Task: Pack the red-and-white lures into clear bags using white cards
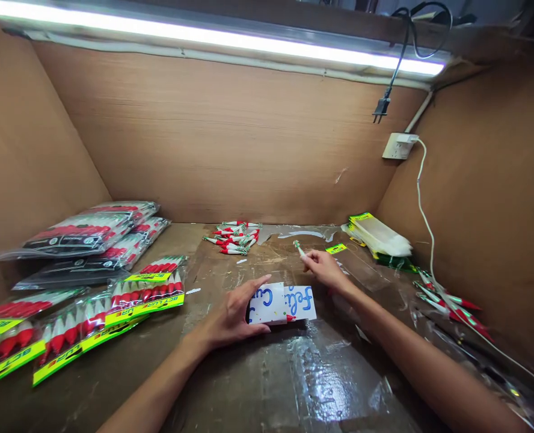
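My left hand (233, 313) grips the left end of a small white printed card piece (273, 304) with blue lettering, low over the bench. It looks folded or stacked, with a second lettered section (303, 302) sticking out to the right. Beyond it, my right hand (325, 268) is closed around a fishing lure (299, 248); only its whitish, green-tipped end shows past the fingers. A loose pile of red and white lures (235, 237) lies at the back of the bench. Just behind my right hand is a clear bag with a yellow-green label (336, 248).
Packed lure bags (91, 231) are stacked at the left, with yellow-labelled lure packs (145, 288) in front. Labelled bags (379, 234) lie at the back right, near more lures (451, 304). A white cable (423, 192) runs down from the socket (397, 146); a black plug (381, 108) hangs above.
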### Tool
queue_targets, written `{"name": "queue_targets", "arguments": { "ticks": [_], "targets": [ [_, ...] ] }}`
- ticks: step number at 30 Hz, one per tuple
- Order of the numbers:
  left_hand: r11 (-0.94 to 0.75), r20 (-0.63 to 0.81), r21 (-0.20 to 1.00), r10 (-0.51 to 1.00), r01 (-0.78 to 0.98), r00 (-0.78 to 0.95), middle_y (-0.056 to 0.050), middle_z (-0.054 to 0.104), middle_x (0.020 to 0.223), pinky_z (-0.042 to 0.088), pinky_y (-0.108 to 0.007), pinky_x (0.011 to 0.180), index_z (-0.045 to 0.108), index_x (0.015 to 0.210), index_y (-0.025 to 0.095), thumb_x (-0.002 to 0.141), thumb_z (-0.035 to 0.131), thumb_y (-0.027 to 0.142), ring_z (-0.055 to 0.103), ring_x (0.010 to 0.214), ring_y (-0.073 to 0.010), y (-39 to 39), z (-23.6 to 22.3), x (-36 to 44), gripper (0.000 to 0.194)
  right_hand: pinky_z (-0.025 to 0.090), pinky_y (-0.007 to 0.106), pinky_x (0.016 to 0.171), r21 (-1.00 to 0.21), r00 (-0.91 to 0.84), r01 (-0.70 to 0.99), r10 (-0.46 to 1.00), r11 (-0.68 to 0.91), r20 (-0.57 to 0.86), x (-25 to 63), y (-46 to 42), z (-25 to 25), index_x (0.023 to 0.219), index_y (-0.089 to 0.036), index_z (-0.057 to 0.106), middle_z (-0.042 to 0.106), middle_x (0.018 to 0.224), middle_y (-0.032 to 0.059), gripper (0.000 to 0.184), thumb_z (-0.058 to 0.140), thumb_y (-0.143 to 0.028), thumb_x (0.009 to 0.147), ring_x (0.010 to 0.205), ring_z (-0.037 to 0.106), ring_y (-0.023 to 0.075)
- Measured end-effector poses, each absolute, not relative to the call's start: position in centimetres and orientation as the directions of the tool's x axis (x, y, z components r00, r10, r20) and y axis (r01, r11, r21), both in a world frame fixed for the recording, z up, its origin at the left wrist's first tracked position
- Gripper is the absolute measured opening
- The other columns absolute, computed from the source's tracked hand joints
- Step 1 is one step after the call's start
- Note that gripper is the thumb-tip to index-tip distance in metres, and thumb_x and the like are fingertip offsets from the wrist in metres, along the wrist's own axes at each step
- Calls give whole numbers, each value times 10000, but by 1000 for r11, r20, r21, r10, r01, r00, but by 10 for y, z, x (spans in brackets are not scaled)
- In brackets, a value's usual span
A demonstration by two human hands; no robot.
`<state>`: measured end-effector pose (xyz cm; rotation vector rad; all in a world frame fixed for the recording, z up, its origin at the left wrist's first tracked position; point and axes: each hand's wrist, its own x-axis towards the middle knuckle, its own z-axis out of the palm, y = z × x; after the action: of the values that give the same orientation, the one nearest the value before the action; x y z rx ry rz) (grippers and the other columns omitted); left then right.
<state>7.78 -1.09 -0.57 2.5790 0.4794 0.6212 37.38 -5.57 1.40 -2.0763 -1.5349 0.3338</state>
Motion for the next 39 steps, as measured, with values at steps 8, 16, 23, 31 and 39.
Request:
{"name": "queue_targets", "arguments": {
  "ticks": [8,16,23,31,39],
  "targets": [
    [-827,278,501,432,254,858,-107,490,1459,427,-461,1067,218,1526,299,724,797,393,517,1288,-300,-9,-8,81,994,538,215,602,-977,147,-114,976,178,160,376,-94,45,1148,-189,695,733,1012,81,410,740,-415,810,642,625,88],
    [-814,254,504,459,288,852,-102,485,1464,430,-452,1065,219,1521,310,714,809,407,514,1291,-292,-11,-8,81,1004,549,325,773,-747,364,488,673,452,644,345,-129,58,1009,-209,726,723,960,60,155,678,-295,889,851,665,183],
    [-810,257,516,458,280,851,-123,478,1468,426,-494,1057,232,1522,305,709,804,407,513,1291,-320,-10,-8,82,999,557,365,777,-468,294,712,383,524,876,347,-137,58,971,-253,697,692,936,40,135,675,-158,878,855,659,192],
    [-814,271,514,453,270,849,-122,460,1486,422,-483,1066,217,1528,307,713,808,408,504,1303,-309,-9,-11,80,1012,556,346,750,-306,129,770,333,560,934,348,-139,44,1030,-296,702,695,939,24,293,684,-72,842,837,662,181],
    [-793,276,524,502,310,820,-128,483,1466,430,-477,1062,186,1541,284,696,813,424,515,1293,-315,-2,-15,78,1062,502,298,707,-595,-15,706,848,385,530,381,-122,43,916,-215,745,729,874,40,115,644,-270,902,785,657,176]
  ]
}}
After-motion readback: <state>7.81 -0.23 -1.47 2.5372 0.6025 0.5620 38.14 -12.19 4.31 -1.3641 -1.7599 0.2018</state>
